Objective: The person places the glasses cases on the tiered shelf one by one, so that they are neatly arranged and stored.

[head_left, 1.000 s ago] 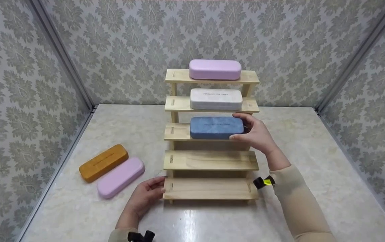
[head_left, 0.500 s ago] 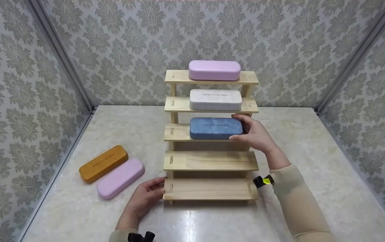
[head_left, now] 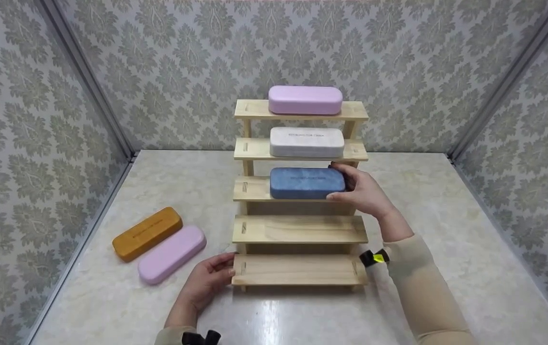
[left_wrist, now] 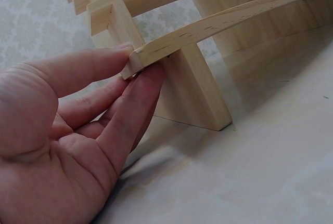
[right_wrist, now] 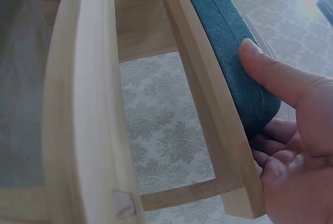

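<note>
A blue glasses case [head_left: 306, 183] lies on the middle step of a stepped wooden display rack [head_left: 298, 269]. My right hand [head_left: 367, 191] grips its right end, thumb on the front side and fingers behind; the right wrist view shows the thumb against the blue case [right_wrist: 234, 52]. At the lower left, my left hand [head_left: 207, 280] pinches the left end of the rack's bottom step; in the left wrist view the thumb is above the board [left_wrist: 208, 24] and fingers are below it. A white case [head_left: 306, 142] and a pink case [head_left: 305, 100] sit on the two upper steps.
On the table [head_left: 111, 306] left of the rack lie an orange case [head_left: 147, 234] and a second pink case [head_left: 172, 255], side by side and slanted. Patterned walls [head_left: 183, 72] enclose the table at the back and both sides.
Hardly anything differs. Both hands keep their places, and the blue case stays on the middle step; the whole head view has shifted very slightly.
</note>
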{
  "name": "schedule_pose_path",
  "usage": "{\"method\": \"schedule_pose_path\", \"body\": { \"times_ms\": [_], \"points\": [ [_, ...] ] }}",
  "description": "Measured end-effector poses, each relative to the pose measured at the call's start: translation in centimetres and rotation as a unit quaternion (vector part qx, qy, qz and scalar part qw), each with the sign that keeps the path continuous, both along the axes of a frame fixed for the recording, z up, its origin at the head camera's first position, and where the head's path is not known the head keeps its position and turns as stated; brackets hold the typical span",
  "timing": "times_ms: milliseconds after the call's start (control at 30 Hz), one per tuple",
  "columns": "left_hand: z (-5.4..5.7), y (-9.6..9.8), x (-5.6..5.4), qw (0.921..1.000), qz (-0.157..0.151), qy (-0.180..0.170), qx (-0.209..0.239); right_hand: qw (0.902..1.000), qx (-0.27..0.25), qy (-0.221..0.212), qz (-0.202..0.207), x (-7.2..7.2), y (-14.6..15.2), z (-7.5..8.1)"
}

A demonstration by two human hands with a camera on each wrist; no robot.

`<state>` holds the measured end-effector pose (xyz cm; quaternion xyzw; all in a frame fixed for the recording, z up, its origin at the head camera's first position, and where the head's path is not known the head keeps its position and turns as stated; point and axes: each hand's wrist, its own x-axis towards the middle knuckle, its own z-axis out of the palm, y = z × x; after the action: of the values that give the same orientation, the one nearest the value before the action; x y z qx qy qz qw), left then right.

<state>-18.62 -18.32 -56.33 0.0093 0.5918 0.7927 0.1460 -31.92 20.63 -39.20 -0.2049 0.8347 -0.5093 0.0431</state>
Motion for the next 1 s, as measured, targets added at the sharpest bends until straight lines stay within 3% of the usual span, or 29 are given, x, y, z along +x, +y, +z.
{"method": "schedule_pose_path", "body": {
  "times_ms": [233, 500, 767, 1000],
  "points": [
    [0.1, 0.0, 0.0, 1.0000, 0.001, 0.000, -0.001, 1.0000, 0.000, 0.004, 0.000, 0.1, 0.2, -0.1],
    [0.1, 0.0, 0.0, 1.0000, -0.003, -0.003, 0.003, 0.9981, -0.058, -0.017, 0.004, 1.0, 1.1, -0.2],
    [0.0, 0.0, -0.1, 1.0000, -0.003, 0.002, -0.005, 0.9958, -0.088, 0.013, -0.019, 2.5, 2.5, -0.9],
    [-0.1, 0.0, -0.1, 1.0000, -0.005, 0.005, -0.006, 0.9864, -0.152, 0.039, -0.049, 3.7, 3.8, -1.9]
  ]
}}
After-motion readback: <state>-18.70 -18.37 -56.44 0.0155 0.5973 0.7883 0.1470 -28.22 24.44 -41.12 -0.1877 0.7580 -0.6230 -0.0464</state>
